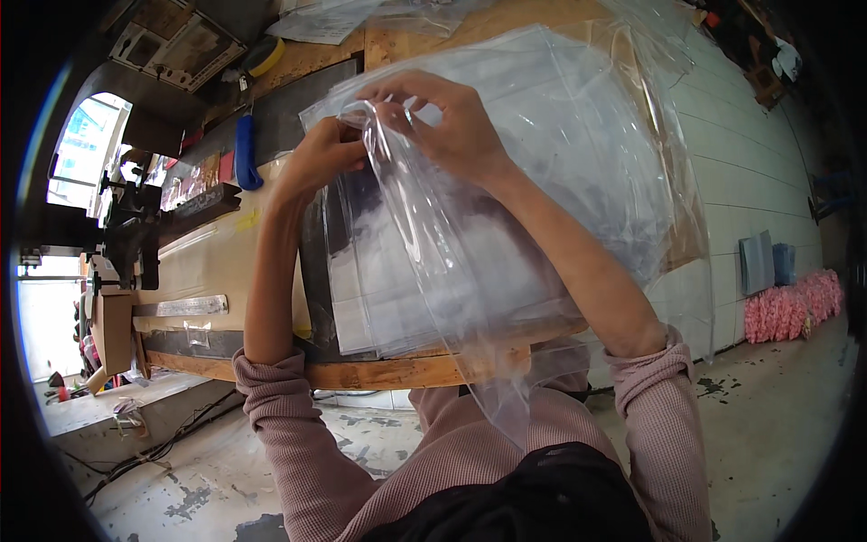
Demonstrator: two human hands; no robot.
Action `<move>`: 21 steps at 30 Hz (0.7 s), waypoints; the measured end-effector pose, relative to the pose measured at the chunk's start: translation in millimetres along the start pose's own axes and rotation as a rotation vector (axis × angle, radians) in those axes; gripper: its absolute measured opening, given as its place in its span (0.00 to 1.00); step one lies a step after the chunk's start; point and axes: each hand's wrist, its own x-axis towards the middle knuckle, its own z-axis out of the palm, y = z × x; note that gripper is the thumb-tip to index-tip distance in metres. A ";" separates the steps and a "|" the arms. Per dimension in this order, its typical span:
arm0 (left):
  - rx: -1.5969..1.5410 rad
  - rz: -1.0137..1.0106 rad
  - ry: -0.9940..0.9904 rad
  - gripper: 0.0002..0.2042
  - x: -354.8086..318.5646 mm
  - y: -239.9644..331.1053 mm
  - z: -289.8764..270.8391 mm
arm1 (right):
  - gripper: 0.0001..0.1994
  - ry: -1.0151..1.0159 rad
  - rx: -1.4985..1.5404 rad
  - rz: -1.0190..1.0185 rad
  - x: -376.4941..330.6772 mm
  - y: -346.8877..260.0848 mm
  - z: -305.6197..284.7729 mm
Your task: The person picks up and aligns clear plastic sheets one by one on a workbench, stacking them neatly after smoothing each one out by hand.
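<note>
Two hands meet at the top of a clear plastic bag (pixel 424 226), and both are pinched on it. The left hand (pixel 316 158) has its fingers closed together on the bag's upper edge from the left side, the right hand (pixel 447 117) curls over the same edge from the right, thumb and fingertips clamped on the film. The hands sit just beside each other, nearly touching, with the bunched mouth of the bag between them.

The bag hangs long and narrow from that pinch. Its long axis runs from the hands at the far side down toward the person's body, slanting a little to the right, and its lower end drapes past the near edge of the wooden workbench (pixel 379 370) and over the pink sweater. The gathered end points away from the person, the loose end points at them.

Under the bag lies a stack of flat clear plastic sheets (pixel 578 154), spread across the bench and spilling toward the right over the white tiled wall side. A dark mat (pixel 316 262) shows beneath the stack on the left. Further left on the bench lie a blue-handled tool (pixel 246 149), a yellow tape measure (pixel 266 56) near the far edge, and a metal ruler (pixel 185 306) along the near side. Off to the right, on the floor, sits a pile of pink things (pixel 795 307), too small to tell what they are
</note>
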 end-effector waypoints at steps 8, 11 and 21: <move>-0.041 0.058 0.305 0.13 -3.2 17.5 13.5 | 0.10 0.032 0.009 0.077 0.4 0.9 -4.7; 0.130 0.298 0.368 0.18 2.5 13.2 14.7 | 0.10 -0.047 -0.124 0.071 -3.9 6.2 -2.9; 0.352 0.405 0.100 0.17 23.6 8.9 -11.6 | 0.08 -0.056 -0.240 0.080 -8.6 4.8 -6.4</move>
